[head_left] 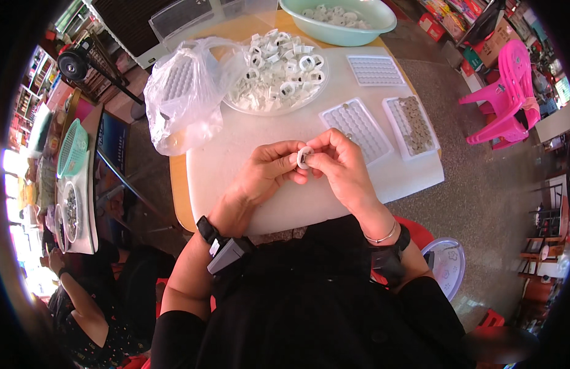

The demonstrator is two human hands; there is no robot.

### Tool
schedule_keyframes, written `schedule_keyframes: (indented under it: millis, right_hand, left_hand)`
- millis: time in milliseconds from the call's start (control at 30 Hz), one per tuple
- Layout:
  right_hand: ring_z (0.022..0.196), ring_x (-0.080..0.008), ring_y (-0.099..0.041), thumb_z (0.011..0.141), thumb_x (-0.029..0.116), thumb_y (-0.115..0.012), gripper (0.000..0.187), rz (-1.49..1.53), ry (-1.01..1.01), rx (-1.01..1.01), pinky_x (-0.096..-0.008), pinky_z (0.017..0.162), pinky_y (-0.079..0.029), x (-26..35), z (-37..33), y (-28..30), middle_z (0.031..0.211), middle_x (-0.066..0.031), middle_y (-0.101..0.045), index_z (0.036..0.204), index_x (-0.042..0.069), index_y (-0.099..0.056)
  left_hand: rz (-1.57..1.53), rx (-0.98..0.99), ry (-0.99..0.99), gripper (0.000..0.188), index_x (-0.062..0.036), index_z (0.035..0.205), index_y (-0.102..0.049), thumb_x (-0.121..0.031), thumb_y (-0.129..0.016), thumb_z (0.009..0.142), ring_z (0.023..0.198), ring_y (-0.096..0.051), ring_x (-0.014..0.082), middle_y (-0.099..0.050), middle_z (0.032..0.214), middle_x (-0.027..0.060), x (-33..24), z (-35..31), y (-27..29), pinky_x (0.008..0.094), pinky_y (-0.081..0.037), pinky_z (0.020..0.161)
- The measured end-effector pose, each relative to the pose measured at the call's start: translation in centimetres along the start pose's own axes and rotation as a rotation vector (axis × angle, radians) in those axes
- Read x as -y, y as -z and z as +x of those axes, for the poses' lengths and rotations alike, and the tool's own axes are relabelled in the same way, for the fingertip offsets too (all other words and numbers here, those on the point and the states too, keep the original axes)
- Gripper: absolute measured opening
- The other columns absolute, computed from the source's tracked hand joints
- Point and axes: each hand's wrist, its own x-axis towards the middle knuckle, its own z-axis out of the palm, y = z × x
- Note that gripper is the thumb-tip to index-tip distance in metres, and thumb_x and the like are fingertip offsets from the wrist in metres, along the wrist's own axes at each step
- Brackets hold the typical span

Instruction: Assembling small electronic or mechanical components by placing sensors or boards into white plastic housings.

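Above the white-covered table (235, 178), my left hand (269, 169) and my right hand (341, 167) meet. Between their fingertips is a small white plastic ring (305, 157) with a dark piece at its middle. Both hands are closed on it, thumbs and forefingers pinching its sides. Just beyond my right hand lies a white tray (365, 136) with rows of pockets. Beside it, another tray (385, 109) holds many small grey-brown parts (415, 126). Farther off, a round clear plate (266, 113) is heaped with white ring parts (279, 67).
A clear plastic bag (199, 77) with trays inside sits at the far left. A pale green basin (340, 38) of white parts stands at the back, near a third tray (376, 71). Pink stools (512, 92) are at right; a co-worker's arm (82, 301) shows lower left.
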Motion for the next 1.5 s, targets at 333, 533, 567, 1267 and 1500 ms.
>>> schedule_keyframes:
  millis: [333, 533, 567, 1267, 1500]
  right_hand:
    - [0.072, -0.0186, -0.061, 0.085, 0.006, -0.06, 0.015, -0.396, 0.422, -0.138, -0.0307, 0.064, -0.05, 0.8, -0.8, -0.7, 0.084, -0.0091, -0.062, 0.098, 0.0, -0.06]
    - [0.078, -0.0263, -0.063, 0.081, 0.001, -0.06, 0.017, -0.682, 0.543, -0.088, -0.0334, 0.068, -0.052, 1.5, -1.2, -0.6, 0.09, -0.0128, -0.062, 0.098, 0.0, -0.062]
    - [0.081, -0.0245, -0.065, 0.081, 0.0, -0.06, 0.021, -0.719, 0.518, -0.068, -0.0312, 0.069, -0.052, 1.5, -1.2, -0.5, 0.095, -0.0128, -0.064, 0.102, -0.002, -0.062]
    - [0.073, -0.0214, -0.063, 0.08, -0.001, -0.059, 0.017, -0.744, 0.565, -0.136, -0.0308, 0.065, -0.051, 0.4, -0.7, -1.0, 0.087, -0.0105, -0.062, 0.096, 0.001, -0.061]
    - [0.076, -0.0227, -0.064, 0.08, -0.001, -0.061, 0.022, -0.616, 0.514, -0.15, -0.0309, 0.066, -0.051, 0.5, -0.7, -1.0, 0.095, -0.0121, -0.062, 0.102, 0.0, -0.06]
  left_hand:
    - [-0.232, 0.139, -0.008, 0.025, 0.0026, 0.114, -0.052, -0.014, -0.052, 0.094, 0.079, -0.063, 0.0172, -0.062, 0.096, 0.011, 0.1, 0.1, 1.1, 0.0277, -0.054, 0.073]
    - [-0.17, 0.077, -0.005, 0.021, 0.0008, 0.11, -0.054, -0.013, -0.053, 0.094, 0.08, -0.063, 0.0168, -0.062, 0.095, 0.0102, 0.0, -0.2, 0.4, 0.0279, -0.054, 0.074]
    - [-0.172, 0.078, -0.006, 0.021, 0.0008, 0.11, -0.054, -0.013, -0.053, 0.094, 0.08, -0.063, 0.0168, -0.062, 0.095, 0.0102, 0.1, -0.1, 0.4, 0.0279, -0.054, 0.074]
    - [-0.076, 0.043, -0.084, 0.021, 0.0012, 0.109, -0.056, -0.01, -0.056, 0.092, 0.087, -0.062, 0.0185, -0.062, 0.102, 0.0116, 0.9, 0.3, 0.9, 0.0283, -0.055, 0.074]
    - [-0.123, 0.03, -0.065, 0.02, -0.0001, 0.108, -0.056, -0.013, -0.054, 0.093, 0.085, -0.062, 0.0168, -0.061, 0.098, 0.0091, 0.2, 0.3, 0.5, 0.0275, -0.054, 0.074]
